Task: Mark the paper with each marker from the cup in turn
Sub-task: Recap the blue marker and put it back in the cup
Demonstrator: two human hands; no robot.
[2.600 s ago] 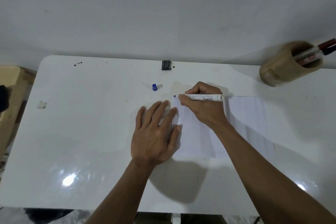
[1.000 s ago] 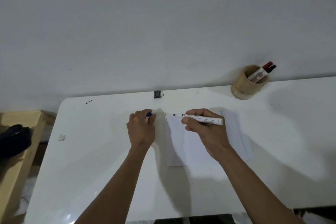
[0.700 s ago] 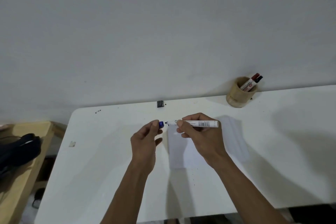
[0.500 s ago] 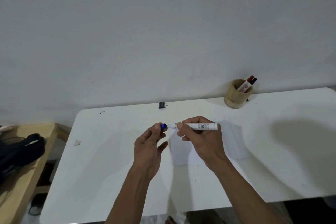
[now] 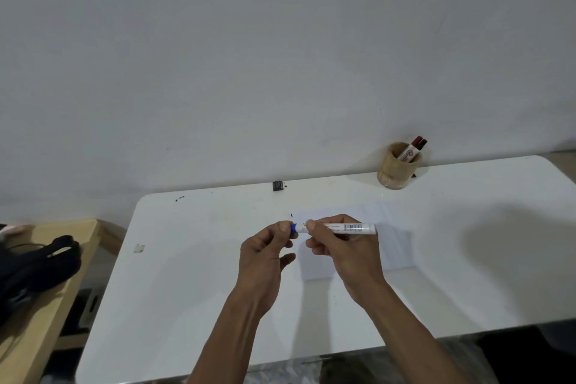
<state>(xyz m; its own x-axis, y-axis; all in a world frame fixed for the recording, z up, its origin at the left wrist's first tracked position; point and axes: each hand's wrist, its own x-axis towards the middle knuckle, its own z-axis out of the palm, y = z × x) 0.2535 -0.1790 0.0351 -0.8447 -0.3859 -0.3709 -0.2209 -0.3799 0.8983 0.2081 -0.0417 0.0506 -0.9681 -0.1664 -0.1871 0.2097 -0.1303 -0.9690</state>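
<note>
A white marker [image 5: 346, 227] lies level in my right hand [image 5: 341, 251], held above the white paper [image 5: 396, 240] on the table. My left hand [image 5: 265, 254] pinches its blue cap [image 5: 293, 228], which sits on the marker's left tip. The paper bears a small dark mark [image 5: 291, 215] near its top left corner. A tan wooden cup [image 5: 395, 172] stands at the back right of the table by the wall, with a red-capped marker [image 5: 412, 149] and a black-capped marker [image 5: 421, 144] leaning in it.
The white table [image 5: 187, 274] stands against a pale wall. A small black block [image 5: 277, 185] sits at its back edge, and a bit of tape [image 5: 139, 248] near its left edge. A wooden side table [image 5: 46, 305] at the left holds a black object [image 5: 40, 262].
My left hand left the paper, picked the blue cap off the table and brought it onto the marker's tip. The right hand lifted the marker off the paper. The view pulled back.
</note>
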